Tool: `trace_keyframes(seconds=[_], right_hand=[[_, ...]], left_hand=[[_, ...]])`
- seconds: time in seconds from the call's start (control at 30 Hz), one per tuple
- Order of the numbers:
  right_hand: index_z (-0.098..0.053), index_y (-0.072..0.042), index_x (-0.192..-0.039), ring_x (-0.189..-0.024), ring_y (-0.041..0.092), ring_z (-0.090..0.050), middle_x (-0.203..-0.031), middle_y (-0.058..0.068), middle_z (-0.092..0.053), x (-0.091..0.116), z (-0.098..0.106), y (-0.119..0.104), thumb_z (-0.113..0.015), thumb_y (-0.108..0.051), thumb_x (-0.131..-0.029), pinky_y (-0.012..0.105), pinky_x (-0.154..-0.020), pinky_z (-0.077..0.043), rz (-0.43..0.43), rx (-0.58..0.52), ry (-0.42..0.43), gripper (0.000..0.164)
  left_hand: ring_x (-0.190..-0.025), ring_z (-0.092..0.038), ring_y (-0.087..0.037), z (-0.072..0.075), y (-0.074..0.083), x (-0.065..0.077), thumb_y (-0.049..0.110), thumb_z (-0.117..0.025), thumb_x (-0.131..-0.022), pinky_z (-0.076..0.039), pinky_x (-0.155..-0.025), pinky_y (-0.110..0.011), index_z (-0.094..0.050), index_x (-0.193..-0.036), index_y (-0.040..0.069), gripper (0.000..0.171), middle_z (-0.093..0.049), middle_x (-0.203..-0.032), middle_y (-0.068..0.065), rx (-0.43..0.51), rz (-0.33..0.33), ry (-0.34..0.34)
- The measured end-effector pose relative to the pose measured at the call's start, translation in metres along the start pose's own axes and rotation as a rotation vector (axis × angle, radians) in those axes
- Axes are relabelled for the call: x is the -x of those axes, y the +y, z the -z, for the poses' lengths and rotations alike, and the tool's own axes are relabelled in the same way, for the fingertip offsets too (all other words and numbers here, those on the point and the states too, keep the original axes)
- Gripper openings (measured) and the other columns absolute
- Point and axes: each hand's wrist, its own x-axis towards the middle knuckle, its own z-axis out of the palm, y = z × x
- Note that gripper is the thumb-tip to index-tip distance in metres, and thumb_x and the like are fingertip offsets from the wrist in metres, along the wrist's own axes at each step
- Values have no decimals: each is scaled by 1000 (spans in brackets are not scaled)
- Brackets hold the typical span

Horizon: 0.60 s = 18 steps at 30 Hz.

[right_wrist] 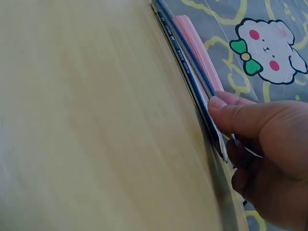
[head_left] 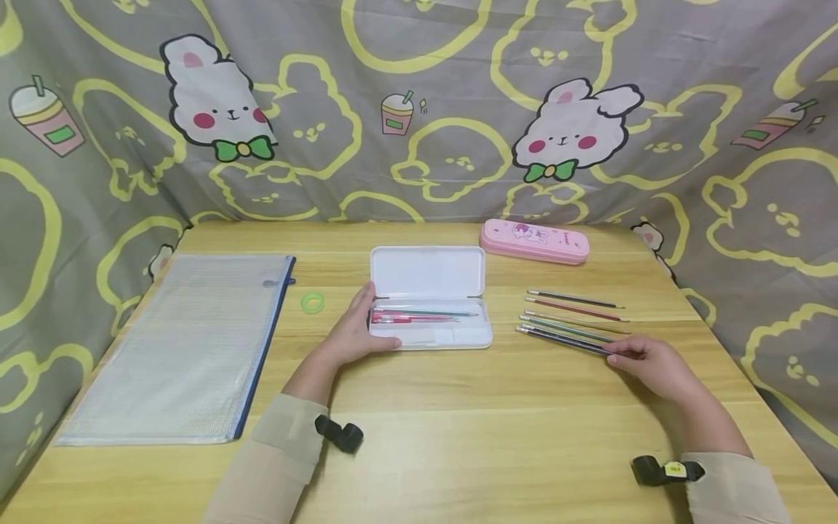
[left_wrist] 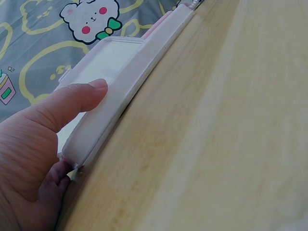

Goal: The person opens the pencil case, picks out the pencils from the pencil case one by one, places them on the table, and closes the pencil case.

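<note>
An open white pencil case (head_left: 428, 271) lies mid-table with its lid tilted back. My left hand (head_left: 350, 331) grips its left end, the thumb on the front edge and the fingers behind. In the left wrist view the thumb (left_wrist: 79, 101) presses the case's side wall (left_wrist: 115, 98). Inside lie a green pencil (head_left: 452, 313) and red pens or pencils (head_left: 414, 319). To the right, my right hand (head_left: 655, 371) pinches the tip end of a dark blue pencil (head_left: 563, 340), nearest of a row. Its thumb and fingers close on that pencil (right_wrist: 185, 60) in the right wrist view.
Several other pencils lie side by side beyond it, among them a red one (head_left: 576, 308) and a black one (head_left: 572, 298). A pink pencil case (head_left: 533, 241) stands at the back. At left are a mesh zip pouch (head_left: 190, 349) and a green ring (head_left: 312, 303). A patterned curtain (head_left: 458, 94) borders the table.
</note>
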Motion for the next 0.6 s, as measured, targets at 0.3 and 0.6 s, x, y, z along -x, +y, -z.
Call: trace_keyframes(seconds=[0.3,0.6], right_hand=[[-71,-4,-113,-90,-28,-33,-126,23,-64,1,-1,4,-66,-37,-93,7,-75,-41,-31,-17,-25,38],[-72,-6,-114,-91,-26,-36,-124,22,-65,1,-1,5,-67,-36,-92,8,-76,-42,-24,4,-22,37]], left_hand=[[-154,-3,-30,0,-1,0,39,-88,-68,-12,-124,-50,1,-159,12,130,3,-167,-7,3,3,-1],[-154,-3,-31,0,-2,-1,39,-87,-68,-12,-124,-51,1,-159,11,130,3,-167,-9,-7,-7,1]])
